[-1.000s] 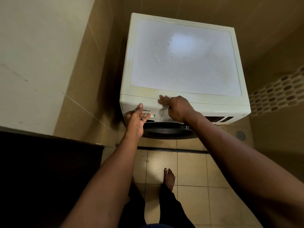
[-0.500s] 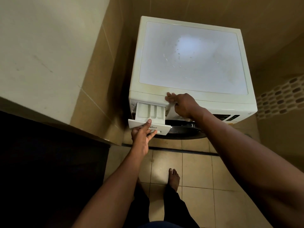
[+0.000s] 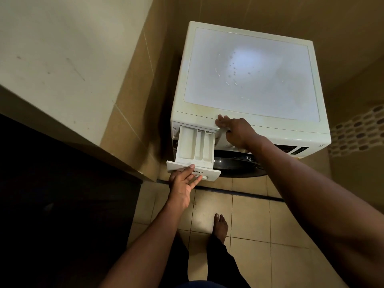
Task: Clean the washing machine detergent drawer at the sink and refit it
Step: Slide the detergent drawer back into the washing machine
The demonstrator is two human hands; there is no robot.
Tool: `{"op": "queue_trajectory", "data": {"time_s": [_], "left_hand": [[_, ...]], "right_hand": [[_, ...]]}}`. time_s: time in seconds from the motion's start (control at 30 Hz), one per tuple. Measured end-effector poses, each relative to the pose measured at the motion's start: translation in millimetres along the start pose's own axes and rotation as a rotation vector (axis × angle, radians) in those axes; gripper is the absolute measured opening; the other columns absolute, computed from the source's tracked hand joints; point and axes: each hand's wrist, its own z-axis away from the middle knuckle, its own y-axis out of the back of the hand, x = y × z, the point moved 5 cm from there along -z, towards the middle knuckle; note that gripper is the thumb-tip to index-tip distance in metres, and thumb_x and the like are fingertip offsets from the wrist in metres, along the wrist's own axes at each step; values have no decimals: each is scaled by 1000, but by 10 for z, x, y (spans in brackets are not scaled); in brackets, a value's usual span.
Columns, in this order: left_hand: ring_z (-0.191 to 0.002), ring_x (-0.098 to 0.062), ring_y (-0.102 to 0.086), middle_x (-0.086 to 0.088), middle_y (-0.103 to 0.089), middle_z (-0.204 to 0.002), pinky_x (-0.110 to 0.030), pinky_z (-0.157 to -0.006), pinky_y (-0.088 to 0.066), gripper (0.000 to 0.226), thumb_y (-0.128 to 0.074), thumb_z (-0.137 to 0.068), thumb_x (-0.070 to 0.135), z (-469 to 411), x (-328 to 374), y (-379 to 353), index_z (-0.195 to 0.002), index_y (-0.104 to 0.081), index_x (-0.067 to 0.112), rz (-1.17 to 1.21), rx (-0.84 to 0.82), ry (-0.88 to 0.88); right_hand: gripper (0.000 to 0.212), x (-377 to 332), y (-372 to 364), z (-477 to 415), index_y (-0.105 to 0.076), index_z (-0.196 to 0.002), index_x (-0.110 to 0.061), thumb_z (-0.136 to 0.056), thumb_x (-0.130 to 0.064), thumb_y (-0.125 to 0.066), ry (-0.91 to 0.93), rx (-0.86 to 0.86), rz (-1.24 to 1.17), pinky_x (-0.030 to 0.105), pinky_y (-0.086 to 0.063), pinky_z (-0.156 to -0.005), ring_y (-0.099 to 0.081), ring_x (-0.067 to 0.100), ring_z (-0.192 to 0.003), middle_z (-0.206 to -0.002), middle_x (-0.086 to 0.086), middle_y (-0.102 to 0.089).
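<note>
Detergent drawer (image 3: 187,142) far out of washing machine (image 3: 249,80), front panel pinched by left hand (image 3: 182,183), right hand (image 3: 236,133) flat on machine edge; probably light, stiff, slick plastic, best supported underneath.

Washer (image 3: 249,80) sits in corner, wall (image 3: 72,59) at its L. Drawer (image 3: 194,146) juts fwd from washer's top-L front, above & L of door (image 3: 234,163). L hand (image 3: 182,183) pinches drawer's front; R hand (image 3: 234,132) rests flat on washer's top edge, just R of drawer. Foot (image 3: 220,225) on floor (image 3: 259,215) before washer.
</note>
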Motion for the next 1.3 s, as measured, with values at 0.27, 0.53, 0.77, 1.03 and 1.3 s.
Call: {"op": "queue_trajectory", "data": {"time_s": [0.27, 0.53, 0.77, 1.03, 1.3], "left_hand": [[-121, -44, -63, -22, -66, -115, -58, -100, -55, 17, -69, -90, -4, -20, -22, 44, -103, -60, 4, 8, -14, -1], [-127, -46, -56, -30, -52, -136, -62, -102, -51, 28, -45, -96, -17, -277, 180, -214, -118, -51, 0, 103, -5, -26], [-97, -38, -54, -17, -46, -100, -59, -82, -61, 41, -28, -88, -24, -919, 574, -890, -117, -49, -2, 46, 44, -52], [-103, -36, -52, -13, -47, -100, -59, -91, -55, 21, -39, -100, -15, -1028, 547, -928, -95, -51, 1, 20, 16, -30], [-121, -38, -56, -20, -50, -118, -53, -84, -59, 24, -40, -100, -15, -919, 534, -858, -118, -51, -1, 10, 41, -32]], "right_hand": [[73, 16, -2, 11, -50, -151, -21, -85, 9, -42, -14, 15, -62, 33, -25, -124, -27, 16, -154, -164, -4, -34], [75, 16, 5, 6, -47, -153, -23, -86, 9, -38, -19, -6, -41, 34, -27, -123, -28, 17, -154, -166, -6, -30], [77, 60, 74, 6, -51, -151, -18, -84, 17, -36, -3, 2, -152, 29, -21, -125, -26, 10, -154, -164, -6, -34], [83, 138, 58, -7, -54, -148, -19, -79, 22, -32, 13, 0, -229, 27, -20, -126, -30, 8, -152, -161, -7, -38], [90, 182, 46, 61, -51, -151, -19, -74, 25, -35, 73, -11, -270, 18, -16, -122, -27, 7, -152, -162, -6, -37]]}}
